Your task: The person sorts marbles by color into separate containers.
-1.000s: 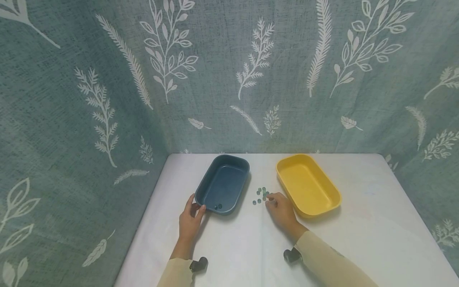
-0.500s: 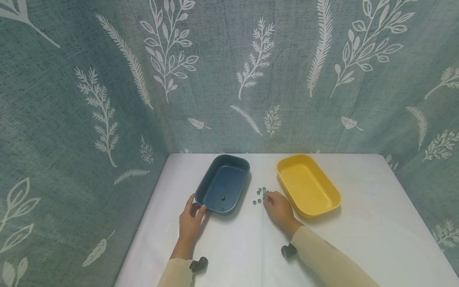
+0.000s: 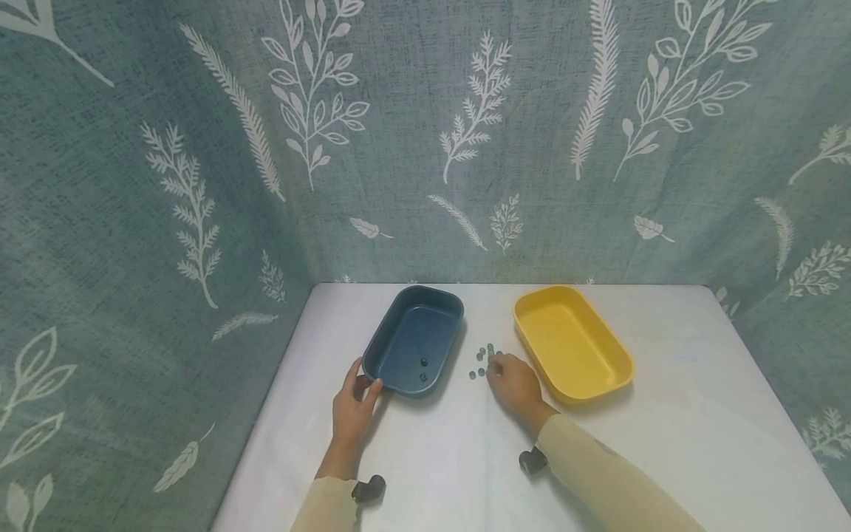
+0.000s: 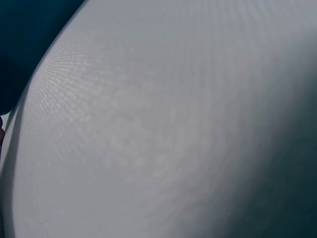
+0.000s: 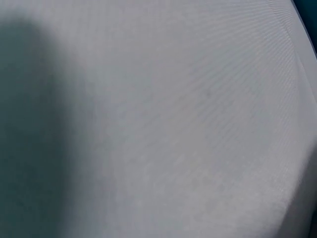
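Note:
My left hand [image 3: 352,414] holds the near left corner of a dark blue tray [image 3: 411,332], thumb at the near rim and fingers along the left side. Two small dark round pieces [image 3: 424,362] lie inside that tray near its front. Several small green round pieces [image 3: 481,356] are scattered on the white table between the trays. Over the right edge of this group is my right hand [image 3: 517,384], its fingers bent down among the pieces. The hand hides its fingertips, so whether a piece is pinched does not show.
A yellow tray [image 3: 565,340] stands just right of my right hand, with nothing seen inside. The white table [image 3: 691,414] ends at a leaf-patterned green cloth [image 3: 399,148] behind and at the sides. Both wrist views show mostly blurred white surface.
My right hand has shifted slightly left over the green pieces, its fingers bending down. The two dark pieces inside the blue tray have rolled to the right. My left hand stays at the rim.

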Demonstrator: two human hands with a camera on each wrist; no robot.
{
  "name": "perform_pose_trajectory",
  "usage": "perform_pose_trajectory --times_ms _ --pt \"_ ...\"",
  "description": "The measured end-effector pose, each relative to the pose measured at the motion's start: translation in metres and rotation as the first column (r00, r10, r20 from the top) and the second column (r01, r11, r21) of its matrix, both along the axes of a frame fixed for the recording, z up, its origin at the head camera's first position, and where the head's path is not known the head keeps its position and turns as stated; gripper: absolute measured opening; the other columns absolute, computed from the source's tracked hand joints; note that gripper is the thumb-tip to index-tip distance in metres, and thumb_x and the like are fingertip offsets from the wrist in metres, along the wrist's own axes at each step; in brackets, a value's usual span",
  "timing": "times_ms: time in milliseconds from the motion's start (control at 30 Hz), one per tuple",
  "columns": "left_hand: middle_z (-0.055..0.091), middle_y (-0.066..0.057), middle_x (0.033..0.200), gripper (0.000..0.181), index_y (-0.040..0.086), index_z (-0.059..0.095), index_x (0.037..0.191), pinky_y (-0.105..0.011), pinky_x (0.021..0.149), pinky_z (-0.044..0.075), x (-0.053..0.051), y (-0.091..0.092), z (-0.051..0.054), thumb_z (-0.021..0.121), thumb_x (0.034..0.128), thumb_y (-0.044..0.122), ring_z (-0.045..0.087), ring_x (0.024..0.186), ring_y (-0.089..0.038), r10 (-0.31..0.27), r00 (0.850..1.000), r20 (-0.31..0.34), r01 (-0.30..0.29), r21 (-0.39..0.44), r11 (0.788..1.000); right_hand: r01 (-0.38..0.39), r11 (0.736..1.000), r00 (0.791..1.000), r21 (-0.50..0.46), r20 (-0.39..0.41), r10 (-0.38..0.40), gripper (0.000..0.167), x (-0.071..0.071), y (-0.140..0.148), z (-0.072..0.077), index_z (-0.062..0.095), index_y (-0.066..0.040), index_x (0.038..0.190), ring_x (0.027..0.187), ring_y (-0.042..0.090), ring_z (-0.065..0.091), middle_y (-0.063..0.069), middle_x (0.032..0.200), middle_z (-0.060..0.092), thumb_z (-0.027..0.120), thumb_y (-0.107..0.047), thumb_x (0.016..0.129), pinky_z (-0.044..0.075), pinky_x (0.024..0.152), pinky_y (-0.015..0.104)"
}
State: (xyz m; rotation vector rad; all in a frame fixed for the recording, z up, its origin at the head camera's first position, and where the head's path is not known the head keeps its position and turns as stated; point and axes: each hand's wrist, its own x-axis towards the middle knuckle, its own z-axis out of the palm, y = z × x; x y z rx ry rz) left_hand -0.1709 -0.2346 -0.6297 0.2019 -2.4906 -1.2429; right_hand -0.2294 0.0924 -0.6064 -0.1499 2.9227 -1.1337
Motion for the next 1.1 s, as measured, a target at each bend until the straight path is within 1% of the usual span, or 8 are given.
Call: perform_pose_trajectory --times_ms 233,367,467,633,933,1100 --pt "0.068 -0.014 0.115 0.067 0.018 0.039 0.149 -0.053 0.108 0.034 0.0001 0.0004 0.0015 0.067 0.0921 0.041 0.055 0.121 -0.035 0.001 1.0 0.018 -0.001 0.01 1.0 -0.004 1.0 1.0 0.03 0.014 0.003 0.029 -0.0013 -0.0009 -0.0005 0.068 -0.006 0.117 0.116 0.034 0.057 0.012 0.117 0.066 0.06 -0.021 0.094 0.043 0.1 0.047" --pt "0.068 -0.013 0.114 0.067 0.018 0.039 0.148 -0.051 0.107 0.035 0.0005 0.001 0.0012 0.067 0.0919 0.042 0.056 0.121 -0.035 0.004 1.0 0.025 -0.004 0.011 1.0 -0.002 0.999 1.0 0.037 0.031 0.001 0.03 -0.002 -0.0004 -0.0007 0.068 -0.007 0.118 0.117 0.034 0.057 0.012 0.118 0.066 0.059 -0.022 0.094 0.043 0.101 0.047" --pt "0.068 -0.013 0.113 0.067 0.017 0.039 0.148 -0.051 0.106 0.036 0.0004 0.0012 0.0009 0.067 0.0919 0.041 0.056 0.12 -0.035 0.002 1.0 0.016 -0.002 0.006 1.0 -0.001 0.999 0.999 0.037 0.039 -0.001 0.031 -0.0028 0.0002 -0.0008 0.067 -0.007 0.119 0.12 0.034 0.055 0.013 0.121 0.065 0.058 -0.023 0.095 0.041 0.103 0.047" --pt "0.069 -0.013 0.113 0.067 0.017 0.04 0.148 -0.052 0.106 0.036 0.0006 0.0016 0.0015 0.068 0.0918 0.04 0.057 0.119 -0.035 -0.002 1.0 0.0 0.002 0.013 1.0 0.001 1.0 0.999 0.022 0.046 -0.002 0.032 -0.003 0.0006 -0.0007 0.066 -0.006 0.121 0.123 0.035 0.053 0.014 0.125 0.063 0.058 -0.024 0.096 0.039 0.105 0.048" --pt "0.068 -0.015 0.115 0.068 0.016 0.038 0.149 -0.054 0.108 0.032 0.003 0.0027 0.0059 0.067 0.0921 0.038 0.054 0.121 -0.037 0.002 1.0 0.027 -0.002 0.005 1.0 0.002 1.0 0.998 -0.02 0.055 0.0 0.032 0.0015 0.001 0.0027 0.064 -0.006 0.123 0.125 0.034 0.052 0.014 0.127 0.062 0.058 -0.024 0.096 0.039 0.106 0.048" --pt "0.067 -0.015 0.115 0.068 0.017 0.038 0.149 -0.055 0.107 0.034 0.0022 0.0027 0.0058 0.067 0.0923 0.039 0.054 0.121 -0.038 0.013 0.999 0.031 -0.012 -0.01 1.0 0.007 0.999 0.999 -0.052 0.042 -0.005 0.031 0.0032 0.0007 0.005 0.065 -0.007 0.122 0.125 0.033 0.052 0.013 0.127 0.062 0.058 -0.024 0.097 0.039 0.106 0.047"
